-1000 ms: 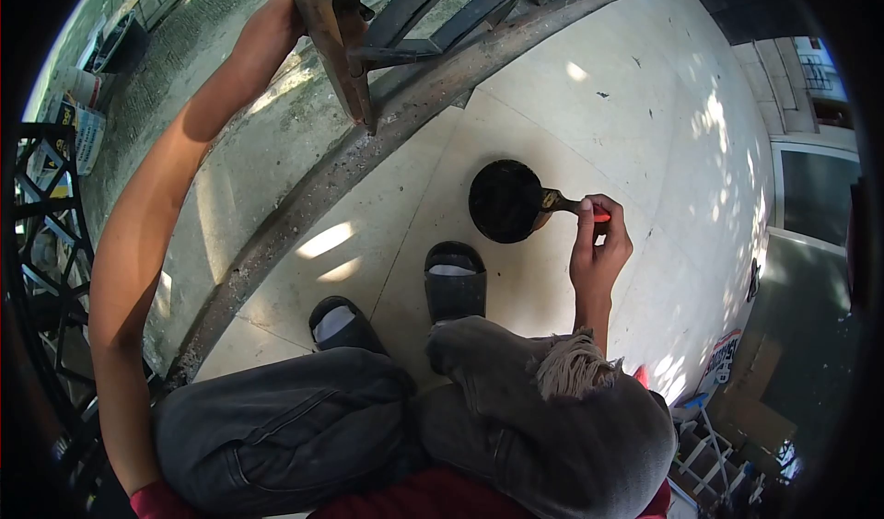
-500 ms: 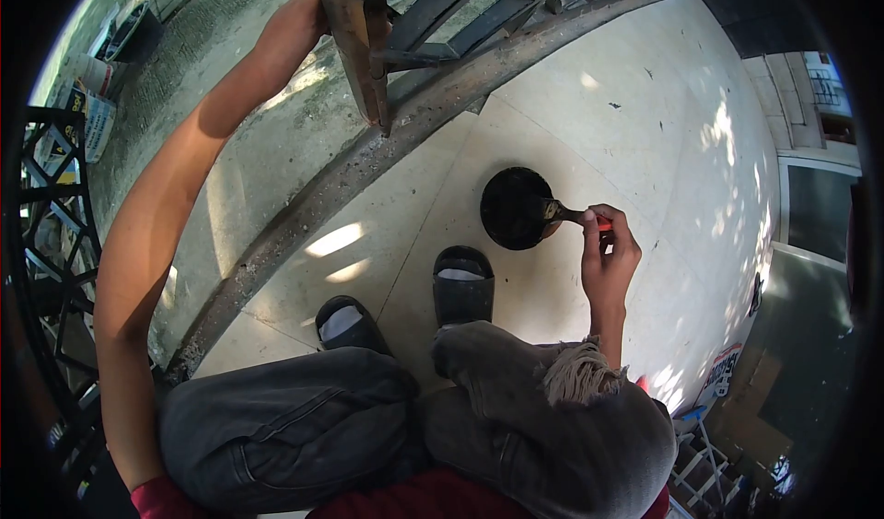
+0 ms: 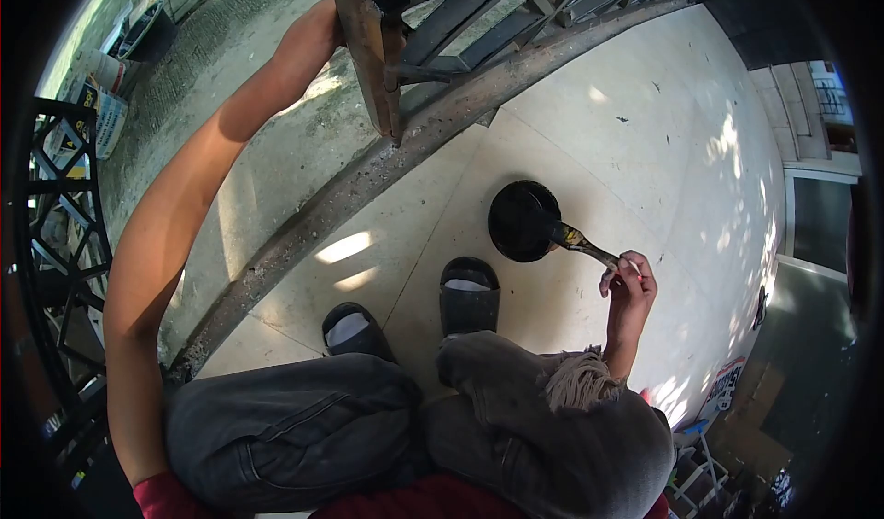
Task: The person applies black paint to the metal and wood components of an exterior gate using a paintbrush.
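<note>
My right hand [image 3: 631, 291] holds a paintbrush [image 3: 578, 241] by the end of its handle, fingers closed round it. The brush slants down to the left, its bristle end at the right side of a round black container [image 3: 505, 208] with dark, glossy contents. This container stands on the pale tiled floor. My left hand [image 3: 319, 33] grips the edge post of a dark metal gate [image 3: 370, 68] at the top; the fingers are mostly hidden behind the post. Wet-looking black paint shows on the gate's upper part, while bare brownish metal shows lower on the post.
A raised metal floor rail [image 3: 304, 220] runs diagonally under the gate. My feet in black slides [image 3: 470, 300] are close to the container. Another black lattice panel [image 3: 64, 243] stands at the left, with buckets [image 3: 109, 118] beyond it. A doorway [image 3: 815, 220] is at the right.
My right hand has moved slightly down and right, and its hold has slid toward the handle's end, so more of the brush shows. My left hand stays at the gate post.
</note>
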`<state>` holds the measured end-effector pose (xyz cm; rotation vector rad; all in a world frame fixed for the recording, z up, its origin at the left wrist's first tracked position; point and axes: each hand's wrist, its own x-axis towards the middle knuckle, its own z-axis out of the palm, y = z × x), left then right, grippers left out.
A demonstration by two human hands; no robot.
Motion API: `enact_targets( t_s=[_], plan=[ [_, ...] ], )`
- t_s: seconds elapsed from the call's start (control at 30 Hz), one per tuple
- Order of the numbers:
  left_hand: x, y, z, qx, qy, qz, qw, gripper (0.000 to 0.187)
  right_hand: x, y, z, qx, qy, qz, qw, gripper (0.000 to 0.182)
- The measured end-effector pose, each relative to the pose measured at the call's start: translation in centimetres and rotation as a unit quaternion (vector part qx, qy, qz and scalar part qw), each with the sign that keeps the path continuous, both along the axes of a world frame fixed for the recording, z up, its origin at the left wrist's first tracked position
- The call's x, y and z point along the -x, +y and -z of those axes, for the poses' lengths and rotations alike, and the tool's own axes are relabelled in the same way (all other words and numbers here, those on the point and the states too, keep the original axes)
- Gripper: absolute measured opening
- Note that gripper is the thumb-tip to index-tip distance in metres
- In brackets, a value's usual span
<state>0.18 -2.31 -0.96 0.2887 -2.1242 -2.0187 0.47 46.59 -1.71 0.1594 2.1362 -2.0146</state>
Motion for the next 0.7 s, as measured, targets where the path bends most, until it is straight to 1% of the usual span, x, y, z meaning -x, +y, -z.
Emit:
enact_targets(
  t_s=[0.07, 0.13, 0.17, 0.2, 0.23, 0.3, 0.33, 0.4, 0.43, 0.47, 0.53, 0.6, 0.63, 0.7],
  plan=[
    [0.0, -0.5, 0.2, -0.009, 0.007, 0.049, 0.999, 0.042, -1.5, 1.2, 1.9, 0.065, -0.078, -0.015, 0.995, 0.011],
    [0.0, -0.9, 0.6, -0.001, 0.004, 0.044, 0.999, 0.042, -3.2, 2.3, 4.0, 0.13, -0.152, -0.013, 0.98, 0.014],
    [0.1, -1.0, 0.8, 0.01, 0.0, 0.035, 0.999, 0.042, -4.1, 2.9, 5.5, 0.159, -0.182, 0.003, 0.97, 0.02],
    [0.0, -1.0, 0.7, 0.011, 0.016, 0.057, 0.998, 0.042, -5.2, 2.9, 6.1, 0.171, -0.2, 0.008, 0.965, 0.024],
    [0.1, -1.0, 0.8, 0.01, 0.017, 0.058, 0.998, 0.042, -6.0, 2.9, 6.8, 0.184, -0.218, 0.012, 0.958, 0.029],
    [0.2, -1.0, 1.0, 0.029, 0.008, 0.033, 0.999, 0.042, -7.1, 3.2, 8.2, 0.235, -0.262, -0.015, 0.936, 0.036],
    [0.0, -0.7, 0.5, 0.03, 0.009, 0.033, 0.999, 0.042, -7.3, 3.6, 9.0, 0.266, -0.281, -0.054, 0.92, 0.035],
    [-0.3, -0.1, -0.3, 0.072, 0.007, 0.036, 0.997, 0.042, -7.9, 3.8, 9.8, 0.278, -0.293, -0.06, 0.913, 0.034],
    [-0.3, -0.1, -0.2, 0.073, 0.008, 0.035, 0.997, 0.042, -8.2, 3.5, 9.9, 0.29, -0.307, -0.068, 0.904, 0.033],
    [-0.3, -0.2, -0.2, 0.055, 0.006, 0.035, 0.998, 0.042, -8.2, 3.2, 10.0, 0.26, -0.317, -0.061, 0.91, 0.031],
    [-0.4, 0.1, -0.7, 0.037, 0.006, 0.034, 0.999, 0.042, -8.4, 3.2, 11.1, 0.271, -0.324, -0.066, 0.904, 0.031],
    [-0.6, 0.4, -1.4, 0.081, 0.001, 0.052, 0.995, 0.042, -8.4, 2.8, 11.6, 0.296, -0.329, -0.09, 0.892, 0.032],
    [-0.6, 0.2, -1.2, 0.082, 0.001, 0.05, 0.995, 0.042, -8.5, 2.7, 12.0, 0.296, -0.329, -0.092, 0.892, 0.032],
    [-0.2, -0.1, -0.5, 0.028, 0.01, 0.055, 0.998, 0.043, -8.4, 2.2, 12.6, 0.35, -0.349, -0.084, 0.865, 0.031]
  ],
)
